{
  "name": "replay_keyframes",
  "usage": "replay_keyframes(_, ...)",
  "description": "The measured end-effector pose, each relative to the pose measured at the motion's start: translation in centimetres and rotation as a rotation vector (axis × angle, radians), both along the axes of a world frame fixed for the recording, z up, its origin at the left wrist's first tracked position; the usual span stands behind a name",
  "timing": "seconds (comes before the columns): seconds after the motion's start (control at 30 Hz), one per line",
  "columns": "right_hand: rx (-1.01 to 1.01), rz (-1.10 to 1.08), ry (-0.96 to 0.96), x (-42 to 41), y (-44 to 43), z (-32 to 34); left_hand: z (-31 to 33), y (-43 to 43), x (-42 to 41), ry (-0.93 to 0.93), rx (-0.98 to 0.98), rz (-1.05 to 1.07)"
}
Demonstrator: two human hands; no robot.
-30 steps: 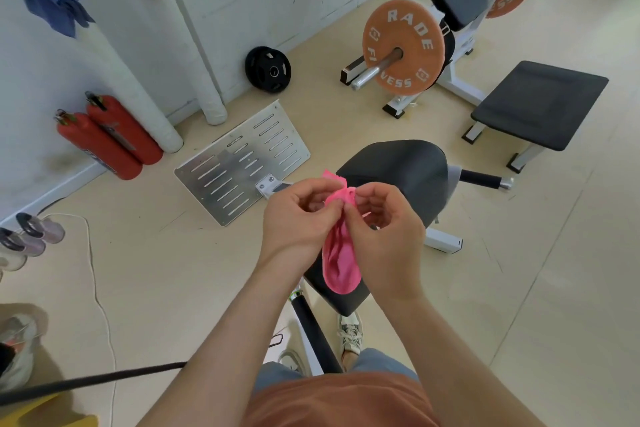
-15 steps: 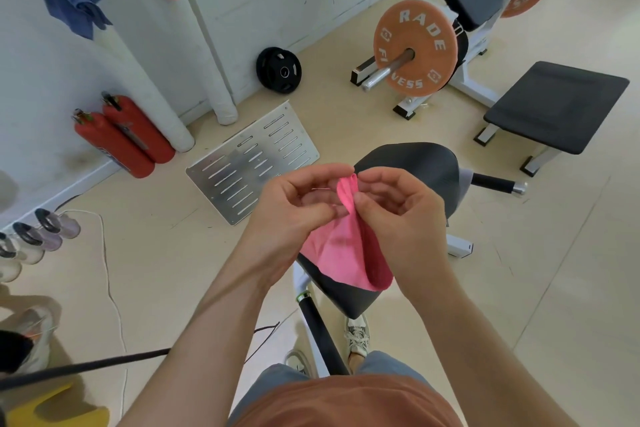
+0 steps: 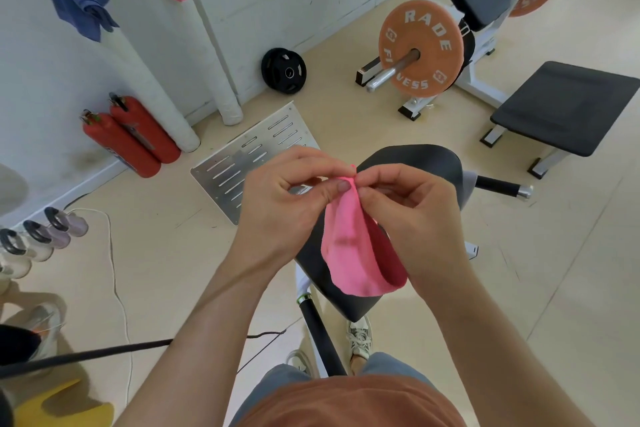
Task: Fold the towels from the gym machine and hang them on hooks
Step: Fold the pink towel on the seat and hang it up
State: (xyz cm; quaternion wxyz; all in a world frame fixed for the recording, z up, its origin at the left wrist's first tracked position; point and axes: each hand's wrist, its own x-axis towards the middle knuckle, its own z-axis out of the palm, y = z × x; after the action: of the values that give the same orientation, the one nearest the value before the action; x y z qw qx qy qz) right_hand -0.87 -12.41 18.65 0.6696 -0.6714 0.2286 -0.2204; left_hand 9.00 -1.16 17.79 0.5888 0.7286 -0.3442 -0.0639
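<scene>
Head view: above the seat (image 3: 415, 163), left hand (image 3: 287, 204) and right hand (image 3: 412, 215) fingers stay pinched on the towel (image 3: 353, 253), now opened from a bunch into a hanging fold, hook still ahead.

Place: a gym, probably a small one.
Evidence: orange weight plate (image 3: 420, 48) on a bar, black plate (image 3: 284, 71) against the wall, padded bench (image 3: 568, 106), machine seat (image 3: 415, 163).

Soft matt pink cloth towel (image 3: 356, 253); brushed slotted metal plate (image 3: 249, 163).
</scene>
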Motion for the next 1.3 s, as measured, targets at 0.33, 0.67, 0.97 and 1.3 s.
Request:
replay_keyframes(0.33, 0.243, 0.092, 0.018, 0.2, -0.5, 0.6, 0.2, -0.7, -0.8, -0.008, -0.059, 0.003)
replay_keyframes(0.67, 0.084, 0.000, 0.081, 0.7, -0.9, 0.2, 1.1, 0.1, 0.8, 0.159, 0.040, -0.113)
replay_keyframes(0.97, 0.029, 0.059, 0.063, 0.9, -1.4, 0.7, 2.3, -0.6, 0.7, -0.085, 0.146, -0.051)
replay_keyframes(1.3, 0.602, 0.206, -0.002, 1.1, -2.4, 0.3, 1.9, -0.9, 0.5, -0.104, 0.146, -0.053)
